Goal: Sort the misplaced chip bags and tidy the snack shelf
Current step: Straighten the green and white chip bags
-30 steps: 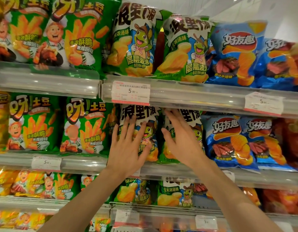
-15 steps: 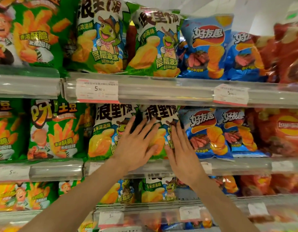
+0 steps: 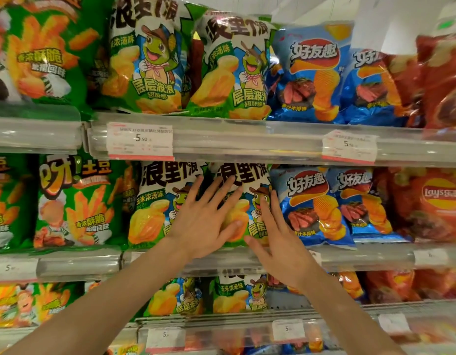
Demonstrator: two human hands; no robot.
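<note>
Chip bag (image 3: 241, 201), green, stands upright on the middle shelf (image 3: 362, 256), long axis vertical, between a matching green bag (image 3: 155, 206) and a blue bag (image 3: 309, 206). Left hand (image 3: 205, 224) lies flat on its face, fingers spread. Right hand (image 3: 280, 242) presses its right edge, fingers straight and together. Both hands touch it; neither grips. Bag lies directly ahead of both palms.

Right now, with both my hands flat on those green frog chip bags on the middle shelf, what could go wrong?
Your left hand and right hand lie with fingers spread on the right frog bag. Pressing too hard could crush the chips.

The blue bag beside it overhangs the shelf rail. Nudging the frog bag sideways might tip it off.
</note>
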